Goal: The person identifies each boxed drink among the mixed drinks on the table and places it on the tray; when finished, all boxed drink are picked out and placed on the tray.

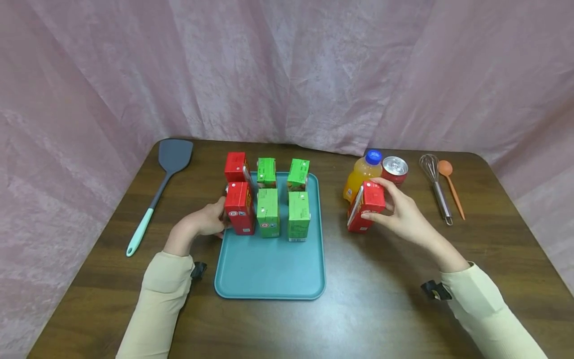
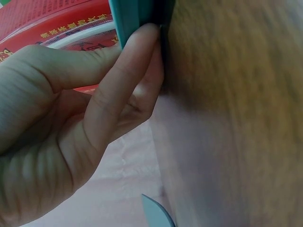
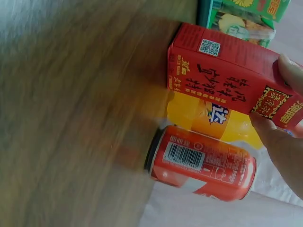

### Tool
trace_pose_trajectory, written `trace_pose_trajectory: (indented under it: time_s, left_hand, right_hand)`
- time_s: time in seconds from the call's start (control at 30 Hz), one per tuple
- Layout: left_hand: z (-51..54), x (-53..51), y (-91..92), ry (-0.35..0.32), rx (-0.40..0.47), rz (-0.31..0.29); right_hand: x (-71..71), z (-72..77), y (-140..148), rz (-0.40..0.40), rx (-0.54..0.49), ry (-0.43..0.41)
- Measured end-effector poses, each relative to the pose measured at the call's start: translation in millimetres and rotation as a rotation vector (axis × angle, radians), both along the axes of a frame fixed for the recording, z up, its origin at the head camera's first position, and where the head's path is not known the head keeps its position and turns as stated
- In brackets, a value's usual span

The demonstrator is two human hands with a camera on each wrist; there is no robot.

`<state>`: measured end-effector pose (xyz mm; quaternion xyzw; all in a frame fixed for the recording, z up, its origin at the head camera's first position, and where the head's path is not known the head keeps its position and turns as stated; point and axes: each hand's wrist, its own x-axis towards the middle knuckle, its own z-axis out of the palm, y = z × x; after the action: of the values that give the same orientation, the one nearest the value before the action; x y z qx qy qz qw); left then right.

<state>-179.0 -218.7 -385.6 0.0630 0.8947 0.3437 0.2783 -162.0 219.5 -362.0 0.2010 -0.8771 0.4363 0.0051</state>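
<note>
My left hand (image 1: pixel 204 219) pinches the left edge of a teal tray (image 1: pixel 273 271); its thumb and fingers meet on the rim (image 2: pixel 127 21) in the left wrist view. Two red drink cartons (image 1: pixel 239 199) stand one behind the other at that side, beside the hand. Several green drink cartons (image 1: pixel 268 209) stand in rows to their right on the tray. Right of the tray, my right hand (image 1: pixel 401 212) grips another red drink carton (image 3: pixel 218 71) near its top, between thumb and fingers. Whether this carton's base touches the table cannot be told.
Behind the right-hand carton stand an orange drink bottle (image 1: pixel 358 174) with a blue cap and a red can (image 1: pixel 395 170). Farther right lie a whisk (image 1: pixel 437 187) and an orange spoon (image 1: pixel 452 187). A spatula (image 1: pixel 163 187) lies at the left. Pink curtain (image 1: pixel 269 75) hangs behind the table.
</note>
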Motion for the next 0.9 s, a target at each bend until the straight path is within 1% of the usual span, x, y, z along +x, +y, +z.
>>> trace_pose_trajectory:
  time_s: [0.1,0.17,0.3,0.43,0.53,0.63,0.77,0.9]
  left_hand:
    - [-0.5,0.5,0.1,0.001,0.000,0.002]
    - [-1.0,1.1,0.2,0.004,0.001,0.003]
    - [-1.4,1.8,0.5,0.012,0.001,-0.002]
    - [-1.2,2.1,1.0,0.016,-0.002,0.004]
    - [-1.1,2.3,1.2,0.017,0.001,0.003]
    - [-0.8,2.3,1.4,0.018,0.007,-0.001]
    - [0.9,2.1,1.3,0.014,0.007,-0.003]
    - [3.0,2.2,1.7,0.019,0.000,-0.011]
  right_hand:
    - [5.6,0.7,-2.5,-0.030,-0.038,0.011]
    - [10.4,1.6,-5.5,-0.035,-0.058,0.028]
    - [21.5,6.3,-14.4,-0.012,-0.111,0.056]
    - [34.7,17.5,-25.8,0.019,-0.122,0.061]
    - [44.4,26.9,-37.4,0.067,-0.129,0.079]
    - [52.1,33.5,-51.5,0.140,-0.170,0.088]
    - [59.9,37.8,-73.5,0.215,-0.202,0.092]
    - [65.1,39.1,-98.5,0.265,-0.202,0.090]
